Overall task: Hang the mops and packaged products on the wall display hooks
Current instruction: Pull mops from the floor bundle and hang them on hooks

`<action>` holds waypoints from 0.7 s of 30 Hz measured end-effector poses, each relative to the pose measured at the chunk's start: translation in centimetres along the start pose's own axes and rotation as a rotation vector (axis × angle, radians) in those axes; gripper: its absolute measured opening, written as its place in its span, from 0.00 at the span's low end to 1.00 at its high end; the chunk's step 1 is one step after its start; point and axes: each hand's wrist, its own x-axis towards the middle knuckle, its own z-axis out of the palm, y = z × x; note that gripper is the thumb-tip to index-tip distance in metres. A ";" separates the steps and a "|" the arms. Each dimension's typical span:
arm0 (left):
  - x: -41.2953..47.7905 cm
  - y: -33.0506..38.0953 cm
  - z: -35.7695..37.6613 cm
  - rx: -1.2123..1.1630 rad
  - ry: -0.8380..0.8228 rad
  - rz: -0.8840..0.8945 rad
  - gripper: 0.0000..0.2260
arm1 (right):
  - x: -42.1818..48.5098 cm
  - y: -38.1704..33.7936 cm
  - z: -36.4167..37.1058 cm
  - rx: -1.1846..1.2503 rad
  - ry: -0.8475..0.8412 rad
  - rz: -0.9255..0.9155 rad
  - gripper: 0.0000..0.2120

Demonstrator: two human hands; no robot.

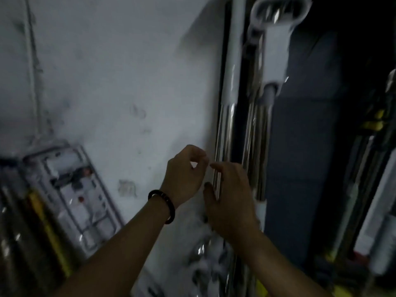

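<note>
Fingers (225,168) of right hand (231,200) loosely across mop pole (225,129), left hand (184,174) beside

We noted a white wall (107,82), scuffed and smudged. A thin conduit (32,61) ran down it. A dark panel (300,146) adjoined.
</note>
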 end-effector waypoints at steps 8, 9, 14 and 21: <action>-22.2 -17.1 1.3 0.051 -0.145 -0.562 0.03 | -17.7 6.7 6.7 0.078 -0.347 0.393 0.01; -24.9 -18.8 1.4 0.039 -0.165 -0.646 0.03 | -20.3 7.8 7.5 0.077 -0.376 0.473 0.01; -36.8 -24.9 2.1 0.051 -0.266 -0.936 0.05 | -34.4 11.2 10.6 0.072 -0.625 0.905 0.03; -48.0 -29.0 4.1 -0.149 -0.341 -1.307 0.05 | -45.3 14.8 12.7 0.105 -0.884 1.400 0.07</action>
